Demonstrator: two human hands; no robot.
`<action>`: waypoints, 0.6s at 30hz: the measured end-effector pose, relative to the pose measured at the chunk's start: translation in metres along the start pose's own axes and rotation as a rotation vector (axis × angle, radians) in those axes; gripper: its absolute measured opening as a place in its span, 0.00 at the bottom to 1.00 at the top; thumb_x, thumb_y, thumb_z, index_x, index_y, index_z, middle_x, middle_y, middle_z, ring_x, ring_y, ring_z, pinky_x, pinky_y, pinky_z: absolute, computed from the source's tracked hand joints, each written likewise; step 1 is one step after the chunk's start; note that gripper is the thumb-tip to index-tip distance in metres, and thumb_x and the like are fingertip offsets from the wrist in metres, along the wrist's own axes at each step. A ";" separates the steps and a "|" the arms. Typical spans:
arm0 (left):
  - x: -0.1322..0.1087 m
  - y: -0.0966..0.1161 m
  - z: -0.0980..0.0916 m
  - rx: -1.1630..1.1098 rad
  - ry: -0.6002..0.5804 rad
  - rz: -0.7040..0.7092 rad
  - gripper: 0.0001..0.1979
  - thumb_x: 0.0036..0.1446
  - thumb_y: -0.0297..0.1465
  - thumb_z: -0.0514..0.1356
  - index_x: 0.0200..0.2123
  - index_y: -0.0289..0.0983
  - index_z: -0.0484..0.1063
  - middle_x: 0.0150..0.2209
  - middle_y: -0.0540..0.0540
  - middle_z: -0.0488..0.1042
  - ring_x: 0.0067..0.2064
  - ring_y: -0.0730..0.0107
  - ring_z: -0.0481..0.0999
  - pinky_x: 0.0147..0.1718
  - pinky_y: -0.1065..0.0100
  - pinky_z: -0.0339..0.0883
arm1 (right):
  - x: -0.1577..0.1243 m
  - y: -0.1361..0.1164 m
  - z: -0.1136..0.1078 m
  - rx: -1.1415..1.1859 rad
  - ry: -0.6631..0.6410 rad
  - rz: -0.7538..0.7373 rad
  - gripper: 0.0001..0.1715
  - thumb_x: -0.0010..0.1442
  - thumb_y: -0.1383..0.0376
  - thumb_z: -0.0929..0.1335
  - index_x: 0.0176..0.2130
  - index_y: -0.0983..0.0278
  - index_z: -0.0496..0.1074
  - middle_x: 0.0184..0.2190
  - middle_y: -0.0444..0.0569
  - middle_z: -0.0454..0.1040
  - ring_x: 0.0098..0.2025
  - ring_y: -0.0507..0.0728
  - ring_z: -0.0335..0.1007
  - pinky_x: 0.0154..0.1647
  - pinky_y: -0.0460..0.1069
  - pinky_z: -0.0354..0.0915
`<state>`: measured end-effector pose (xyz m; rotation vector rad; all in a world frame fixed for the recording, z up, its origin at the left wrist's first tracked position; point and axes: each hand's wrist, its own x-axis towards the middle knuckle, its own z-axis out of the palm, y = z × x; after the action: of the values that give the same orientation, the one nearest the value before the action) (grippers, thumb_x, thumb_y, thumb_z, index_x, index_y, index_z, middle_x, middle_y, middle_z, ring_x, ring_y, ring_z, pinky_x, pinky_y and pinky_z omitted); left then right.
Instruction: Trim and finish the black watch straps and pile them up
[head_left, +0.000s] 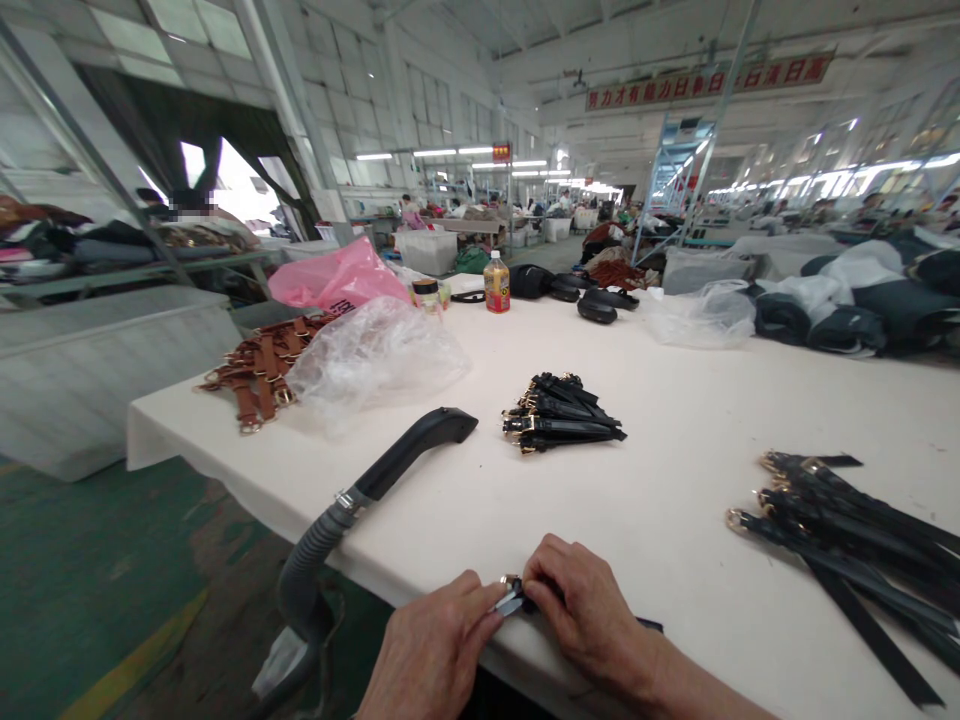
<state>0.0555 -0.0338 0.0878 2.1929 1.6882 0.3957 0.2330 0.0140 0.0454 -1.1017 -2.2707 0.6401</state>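
Note:
At the near edge of the table, my right hand [581, 600] is closed on a black strap [649, 625], whose far end shows beyond the wrist. A gold buckle [511, 581] sits at the strap's near end, between my two hands. My left hand [442, 640] is closed, thumb and forefinger pinching a thin pale, shiny strip [510, 604] against the buckle end; its kind is not clear. Further up the table lies a bundle of black straps with gold buckles [562, 412]. A second, longer pile of black buckled straps [847, 540] lies at the right.
A black nozzle on a grey hose [405, 455] reaches over the table's left edge. Brown straps [262, 370], clear plastic [382, 350], a pink bag [334, 275] and a drink bottle [496, 283] stand behind. Dark rolls [847, 325] lie at the back right.

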 end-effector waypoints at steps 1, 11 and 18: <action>0.000 0.000 0.000 0.009 -0.001 0.003 0.14 0.60 0.35 0.45 0.36 0.46 0.71 0.29 0.52 0.71 0.32 0.76 0.71 0.32 0.78 0.60 | 0.000 0.000 0.000 0.008 0.000 -0.006 0.07 0.60 0.66 0.61 0.30 0.62 0.63 0.28 0.42 0.66 0.31 0.51 0.60 0.33 0.46 0.52; -0.001 0.000 0.003 0.083 -0.001 0.033 0.14 0.60 0.33 0.44 0.37 0.46 0.70 0.29 0.51 0.72 0.31 0.74 0.72 0.29 0.76 0.60 | 0.002 -0.004 -0.008 0.184 0.010 0.026 0.07 0.60 0.67 0.60 0.29 0.63 0.61 0.28 0.42 0.65 0.29 0.50 0.60 0.31 0.45 0.53; 0.000 -0.014 0.009 -0.174 0.033 -0.113 0.14 0.59 0.39 0.46 0.40 0.48 0.69 0.37 0.53 0.74 0.39 0.73 0.72 0.39 0.74 0.61 | 0.004 0.006 -0.024 0.136 0.018 0.216 0.16 0.61 0.65 0.56 0.23 0.64 0.58 0.23 0.42 0.62 0.26 0.49 0.57 0.27 0.44 0.52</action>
<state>0.0467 -0.0317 0.0738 1.9681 1.7156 0.5299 0.2496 0.0252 0.0612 -1.2889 -2.0758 0.8527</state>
